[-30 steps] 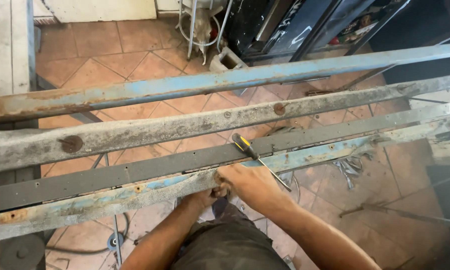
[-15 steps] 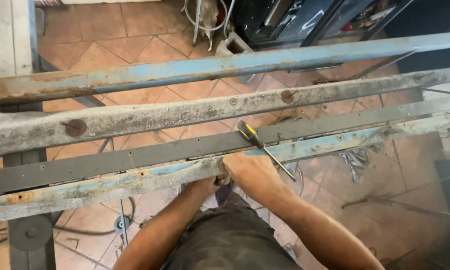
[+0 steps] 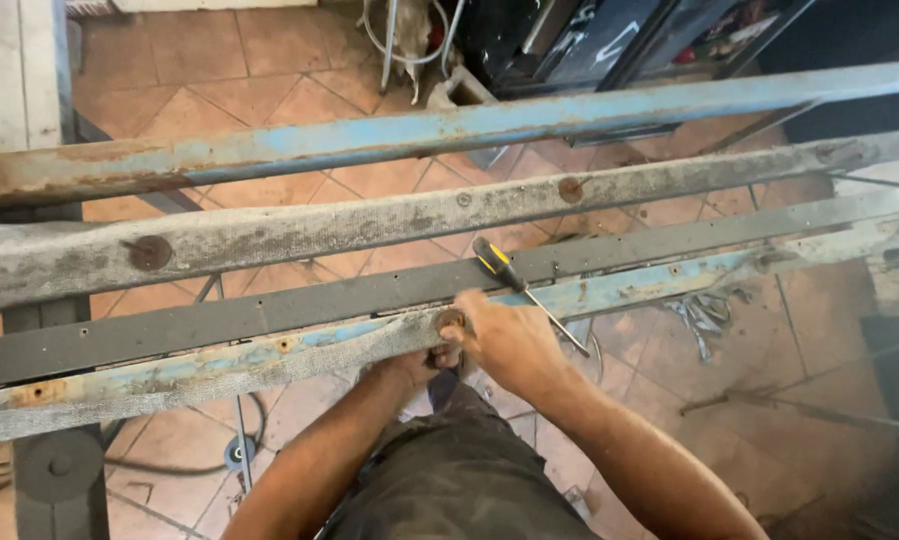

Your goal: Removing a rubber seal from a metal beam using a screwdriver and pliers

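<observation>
Right hand (image 3: 510,340) palm-down, fingers curled onto round rusty bolt head (image 3: 449,321) on nearest rusted blue rail (image 3: 270,355). Left hand (image 3: 420,365) beneath rail, mostly hidden, grip unclear. Yellow-black screwdriver (image 3: 515,285) lying just beyond knuckles.

Rusty round bolt head (image 3: 449,321) sat on flaking blue rail (image 3: 270,352), touching right hand's fingertips; yellow-black screwdriver (image 3: 515,282) lay just above.

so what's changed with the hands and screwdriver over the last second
Very little. The right hand keeps its place on the rusty blue rail, fingers at the round fastener; the left hand stays under the rail beside it. The screwdriver still lies on the rail, untouched. Only the camera view shifted slightly; nothing was picked up or let go.
</observation>
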